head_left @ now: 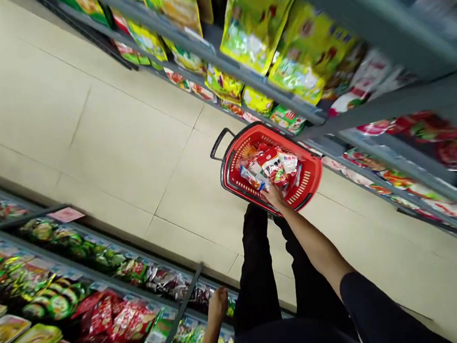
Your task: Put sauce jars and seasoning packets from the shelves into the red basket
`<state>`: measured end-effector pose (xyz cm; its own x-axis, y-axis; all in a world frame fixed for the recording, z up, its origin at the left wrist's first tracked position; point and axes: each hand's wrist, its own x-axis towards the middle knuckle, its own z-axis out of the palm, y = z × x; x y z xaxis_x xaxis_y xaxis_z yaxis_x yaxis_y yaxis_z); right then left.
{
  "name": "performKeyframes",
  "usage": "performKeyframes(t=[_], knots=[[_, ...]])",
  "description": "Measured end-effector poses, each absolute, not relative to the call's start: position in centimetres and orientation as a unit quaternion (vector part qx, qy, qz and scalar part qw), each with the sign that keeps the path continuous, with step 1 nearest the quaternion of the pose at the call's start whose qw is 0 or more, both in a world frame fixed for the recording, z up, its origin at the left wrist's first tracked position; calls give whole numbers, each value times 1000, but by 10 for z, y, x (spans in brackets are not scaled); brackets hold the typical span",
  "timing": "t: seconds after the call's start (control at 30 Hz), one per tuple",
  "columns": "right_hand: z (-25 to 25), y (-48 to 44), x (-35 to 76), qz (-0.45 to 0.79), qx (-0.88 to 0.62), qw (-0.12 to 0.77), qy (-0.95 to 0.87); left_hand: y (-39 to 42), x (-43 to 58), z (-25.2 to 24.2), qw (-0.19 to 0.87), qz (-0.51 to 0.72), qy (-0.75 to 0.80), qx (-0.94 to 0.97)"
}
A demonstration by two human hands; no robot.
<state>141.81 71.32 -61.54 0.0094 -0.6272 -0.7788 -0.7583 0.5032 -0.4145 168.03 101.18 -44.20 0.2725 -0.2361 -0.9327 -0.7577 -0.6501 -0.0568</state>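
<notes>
A red plastic shopping basket with a black rim is in front of my legs, holding several snack packets. My right hand reaches over its near rim, fingers closed at the end of a small blue-and-white packet. Beside that lie a larger red packet and a white packet. The black basket handle sticks out at the far left corner. My left hand hangs by the lower shelf, its fingers curled in with nothing seen in them.
Grey shelves with yellow bags rise along the right. Another shelf unit on the left carries red packets and green packets; a pink sign juts from it. Pale floor tiles run between them.
</notes>
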Motion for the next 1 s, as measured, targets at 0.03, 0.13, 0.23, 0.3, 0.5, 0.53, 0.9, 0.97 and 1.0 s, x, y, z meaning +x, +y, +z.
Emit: performKeyframes(t=[0.03, 0.13, 0.23, 0.3, 0.5, 0.53, 0.9, 0.97, 1.0], knots=[[-633, 702, 1431, 54, -493, 508, 704, 1018, 1684, -454, 222, 513, 296, -775], [-650, 679, 1458, 20, -489, 514, 704, 1015, 1695, -475, 116, 530, 222, -810], [-615, 684, 1460, -30, -486, 541, 686, 985, 1695, -475, 7, 541, 174, -823], [-566, 701, 1450, -75, -480, 563, 668, 952, 1685, -466, -74, 562, 146, -810], [-327, 780, 1392, -234, -444, 591, 632, 824, 1608, -380, -240, 707, 82, -661], [-284, 796, 1380, -265, -427, 594, 628, 806, 1591, -352, -244, 747, 59, -615], [-52, 957, 1270, -540, -271, 462, 649, 772, 1422, -46, -297, 817, 363, -336], [-44, 976, 1259, -595, -247, 403, 650, 792, 1398, -15, -289, 788, 436, -326], [-41, 988, 1255, -612, -236, 380, 653, 806, 1388, -1, -285, 772, 470, -319]])
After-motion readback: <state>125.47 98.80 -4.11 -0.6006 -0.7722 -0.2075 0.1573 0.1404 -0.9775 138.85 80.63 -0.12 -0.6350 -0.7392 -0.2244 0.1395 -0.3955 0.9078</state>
